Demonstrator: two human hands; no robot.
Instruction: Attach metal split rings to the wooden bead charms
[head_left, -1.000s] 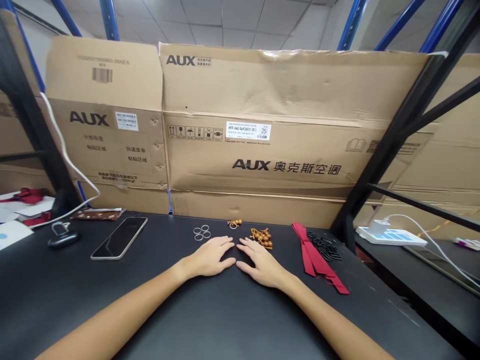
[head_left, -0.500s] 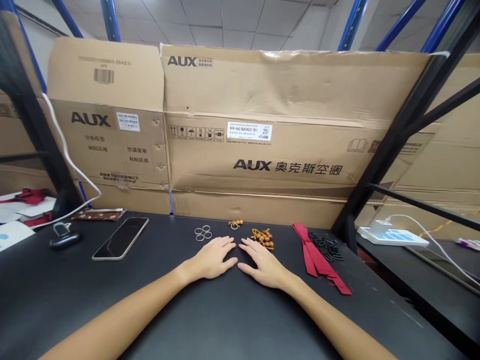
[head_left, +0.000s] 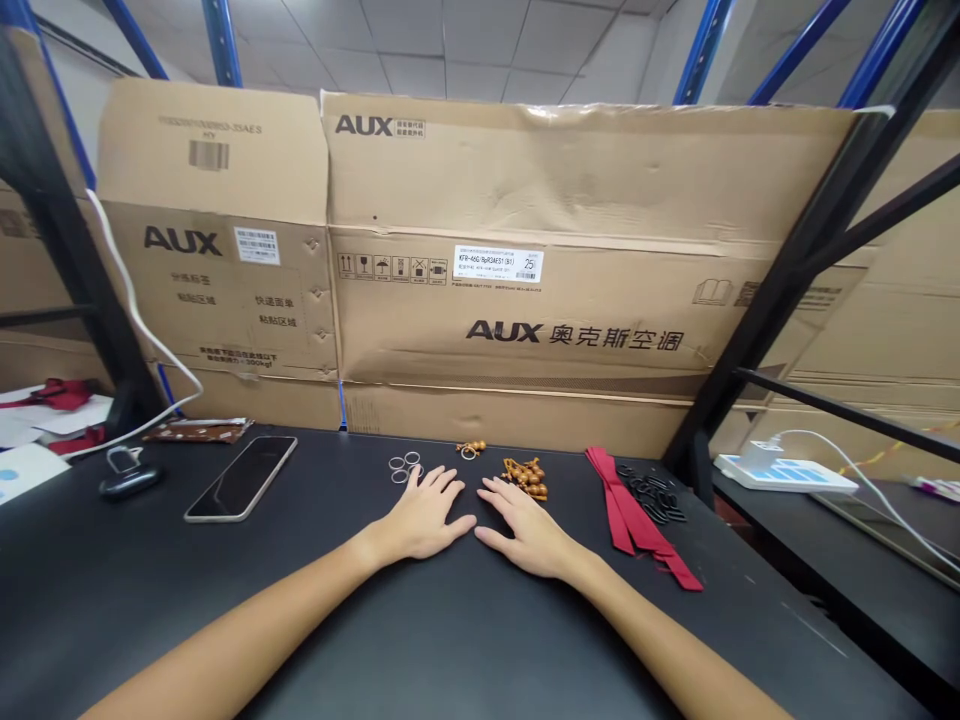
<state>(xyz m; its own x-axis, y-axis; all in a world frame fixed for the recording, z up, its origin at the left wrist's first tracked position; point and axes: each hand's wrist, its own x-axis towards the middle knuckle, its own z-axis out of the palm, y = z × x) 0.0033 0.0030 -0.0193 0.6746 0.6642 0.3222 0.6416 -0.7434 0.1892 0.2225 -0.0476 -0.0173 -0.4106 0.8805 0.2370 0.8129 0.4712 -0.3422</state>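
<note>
My left hand (head_left: 426,515) rests palm down on the black table with its fingers spread, holding nothing. Its fingertips come up against several metal rings (head_left: 399,464), one of them partly behind a finger. My right hand (head_left: 525,525) also lies flat, fingers apart, with nothing in it. Just beyond its fingers is a small pile of brown gourd-shaped wooden charms (head_left: 534,478). Another gourd charm with a ring (head_left: 471,450) sits farther back between the two hands. To the right lie red ribbon strips (head_left: 622,510) beside a heap of black clips or cords (head_left: 654,495), too small to tell.
A smartphone (head_left: 241,480), a black key-fob-like item (head_left: 130,478) and a brown wrapper (head_left: 199,430) lie on the left. Cardboard boxes (head_left: 510,180) stand as a wall behind the table. A white power strip (head_left: 787,472) is at the right, past a black metal post (head_left: 780,270).
The fingers of my left hand have spread and lifted slightly, with one now overlapping a ring. My right hand stays nearly where it was.
</note>
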